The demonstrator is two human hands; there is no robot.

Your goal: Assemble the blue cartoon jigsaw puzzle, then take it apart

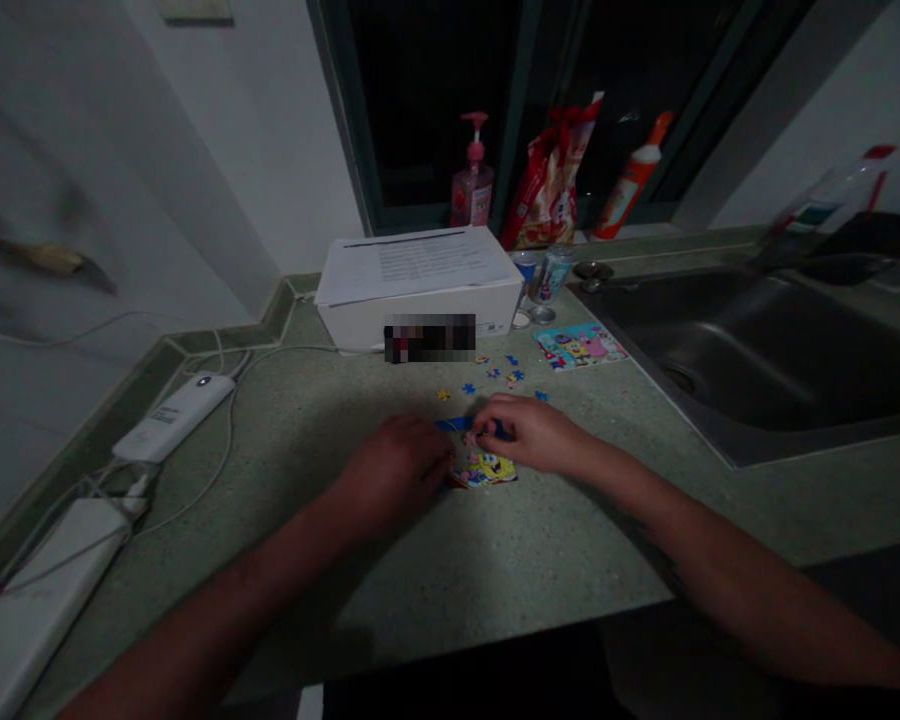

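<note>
On my feed, the cartoon jigsaw puzzle (484, 470) sits in front of the white box (418, 300), with one left hand (394, 475) and one right hand (529, 432) over it. The right fingers (491, 424) are closed together at a blue piece (456, 424), but I can't tell if they grip it. The left fingers are curled down, their hold hidden. I'd work pieces this small with the fingertips, pressing gently. Roughly eight loose pieces (493, 372) lie nearer the box, and one picture card (581, 346) lies to its right.
</note>
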